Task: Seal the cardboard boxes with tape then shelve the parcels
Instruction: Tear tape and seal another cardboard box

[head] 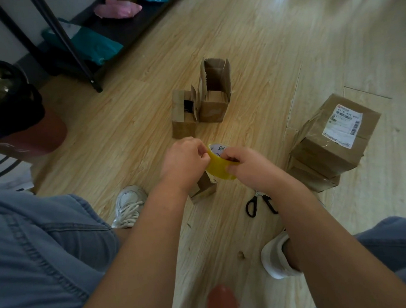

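A yellow tape roll (217,169) is held above the floor between both hands. My left hand (183,161) pinches the tape's edge at the roll's upper left. My right hand (246,166) grips the roll from the right. A small cardboard box (203,188) sits on the floor right under the hands, mostly hidden. Farther off stand two open boxes: a tall one (214,92) with its flaps up and a shorter one (184,112) to its left. A stack of taped parcels (332,146) with a white label on top stands at the right.
Black-handled scissors (260,203) lie on the wooden floor under my right forearm. A dark metal shelf (81,56) with teal and pink bags stands at the upper left. A black bag (11,99) sits at the left. My white shoes (130,206) rest on the floor.
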Available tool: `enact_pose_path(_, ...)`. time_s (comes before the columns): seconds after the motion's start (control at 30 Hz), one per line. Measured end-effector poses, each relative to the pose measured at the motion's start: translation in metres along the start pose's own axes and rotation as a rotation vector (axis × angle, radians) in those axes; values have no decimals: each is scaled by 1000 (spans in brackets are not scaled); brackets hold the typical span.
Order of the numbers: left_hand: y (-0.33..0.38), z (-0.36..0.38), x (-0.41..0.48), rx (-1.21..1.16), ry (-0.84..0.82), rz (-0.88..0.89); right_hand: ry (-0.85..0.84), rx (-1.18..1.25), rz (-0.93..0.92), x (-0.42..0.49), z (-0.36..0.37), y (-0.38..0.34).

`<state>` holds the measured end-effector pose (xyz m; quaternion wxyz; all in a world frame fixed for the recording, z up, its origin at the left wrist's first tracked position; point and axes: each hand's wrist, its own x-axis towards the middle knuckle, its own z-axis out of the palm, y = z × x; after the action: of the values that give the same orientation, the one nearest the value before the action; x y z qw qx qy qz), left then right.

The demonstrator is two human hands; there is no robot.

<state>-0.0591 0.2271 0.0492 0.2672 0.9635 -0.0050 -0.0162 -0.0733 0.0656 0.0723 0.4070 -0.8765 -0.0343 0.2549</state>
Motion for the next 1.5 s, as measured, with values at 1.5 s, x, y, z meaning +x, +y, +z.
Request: enact_pose_path(1.5, 0, 17, 0, -101, -135, -101, 5, 47, 13, 7, -4, 17)
